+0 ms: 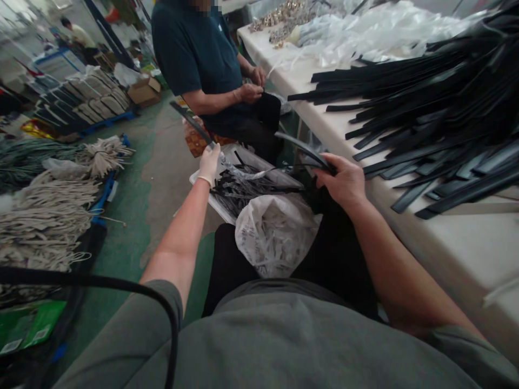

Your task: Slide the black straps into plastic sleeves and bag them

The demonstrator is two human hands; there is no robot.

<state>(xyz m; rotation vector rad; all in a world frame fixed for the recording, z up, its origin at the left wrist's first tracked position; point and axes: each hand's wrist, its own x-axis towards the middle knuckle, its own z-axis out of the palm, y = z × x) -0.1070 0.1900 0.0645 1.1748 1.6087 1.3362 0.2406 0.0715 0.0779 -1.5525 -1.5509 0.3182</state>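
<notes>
My left hand (pixel 210 162), in a pale glove, is closed around a black strap (pixel 191 121) that points up and away to the left. A second black strap (pixel 303 147) is gripped in my right hand (pixel 343 179), its free end reaching left. Clear plastic film (pixel 245 173) trails from my left hand toward the right; whether it joins either strap I cannot tell. Below my hands, a white bin (pixel 221 209) contains several dark strips (pixel 237 189). Between my legs stands a white sack (pixel 253 229) with crumpled clear plastic (pixel 284 229) inside.
On the table (pixel 316 116) to my right lies a big pile of black straps (pixel 438 113), with plastic bags (pixel 389 32) behind. A co-worker (pixel 198 54) sits ahead, hands together. Bundled pale cords (pixel 48 216) and a cardboard box (pixel 145 92) are at left.
</notes>
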